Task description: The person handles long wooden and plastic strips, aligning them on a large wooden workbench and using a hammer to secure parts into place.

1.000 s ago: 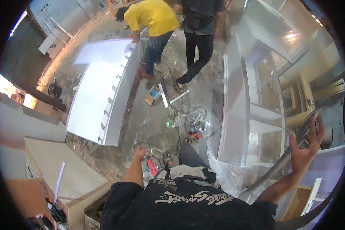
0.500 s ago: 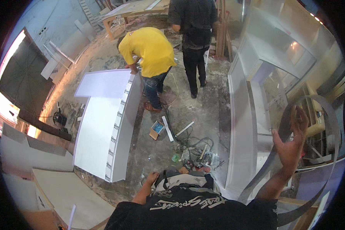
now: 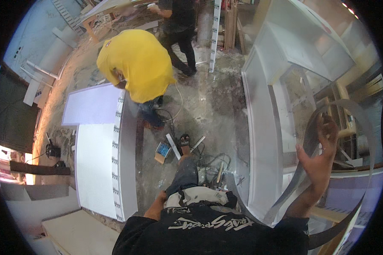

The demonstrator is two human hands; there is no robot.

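My right hand (image 3: pixel 317 159) is raised at the right and grips a long, thin grey flexible strip (image 3: pixel 361 114). The strip rises from near my hip, passes between thumb and fingers, arches over the hand and curves back down at the far right. My fingers are loosely spread around it. My left arm hangs at my side; my left hand (image 3: pixel 159 199) rests by my hip against my trousers, with its fingers mostly hidden. My foot in a sandal (image 3: pixel 184 140) stands on the concrete floor.
A tall white cabinet (image 3: pixel 259 127) stands just left of my right hand. A long white cabinet panel (image 3: pixel 98 157) lies on the floor at left. A person in a yellow shirt (image 3: pixel 136 63) bends over it; another in black (image 3: pixel 178 21) stands behind. Cables, tools and a small box (image 3: pixel 161 152) litter the floor.
I have moved toward the two people, who now look larger. My right hand kept hold of the strip and its loop now arches higher over the hand.
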